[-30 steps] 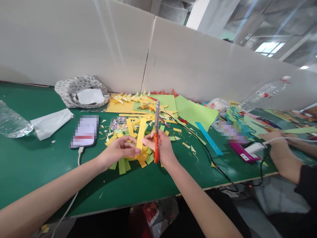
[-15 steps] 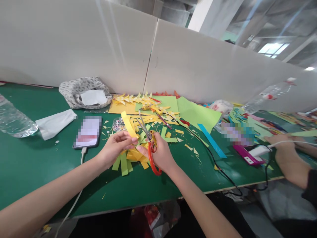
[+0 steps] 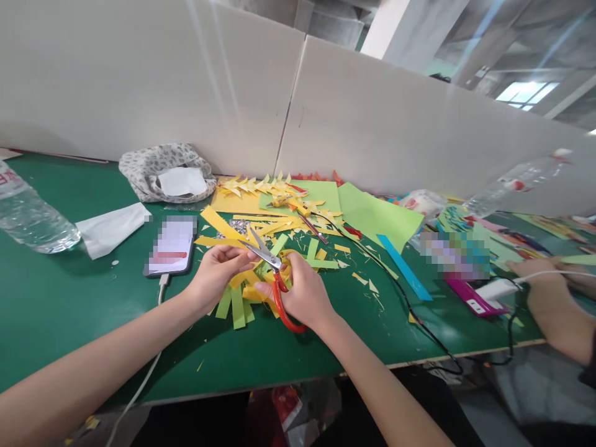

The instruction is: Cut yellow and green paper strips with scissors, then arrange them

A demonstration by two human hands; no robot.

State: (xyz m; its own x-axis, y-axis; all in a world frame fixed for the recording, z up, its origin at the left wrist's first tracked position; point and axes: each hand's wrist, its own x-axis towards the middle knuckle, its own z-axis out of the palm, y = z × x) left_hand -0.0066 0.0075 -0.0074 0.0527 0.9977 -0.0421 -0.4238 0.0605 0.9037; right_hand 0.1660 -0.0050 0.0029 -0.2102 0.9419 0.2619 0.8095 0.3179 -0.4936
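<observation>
My left hand (image 3: 218, 273) is closed in a pinch on a yellow paper strip (image 3: 218, 222), which sticks up and leftward from the fingers. In my right hand (image 3: 305, 288) is a pair of scissors (image 3: 280, 297) with orange handles. The blades are parted and point left, their tips close to my left fingertips. Below both hands lies a pile of yellow and green paper strips (image 3: 238, 309), partly hidden by them. Behind the hands, a yellow glue gun (image 3: 282, 202) rests among more yellow strips and small scraps.
To the left are a phone (image 3: 171, 245) on a cable, a tissue (image 3: 114, 230) and a water bottle (image 3: 35, 214). Green sheets (image 3: 375, 214), a blue strip (image 3: 404, 267), a black cord (image 3: 398, 288) and a magenta power strip (image 3: 475, 298) lie rightward. Another person's hand (image 3: 535, 279) is at far right.
The scissors have turned so their blades point left instead of up and left. The yellow strip has tilted left in my left hand. The whole view has shifted slightly.
</observation>
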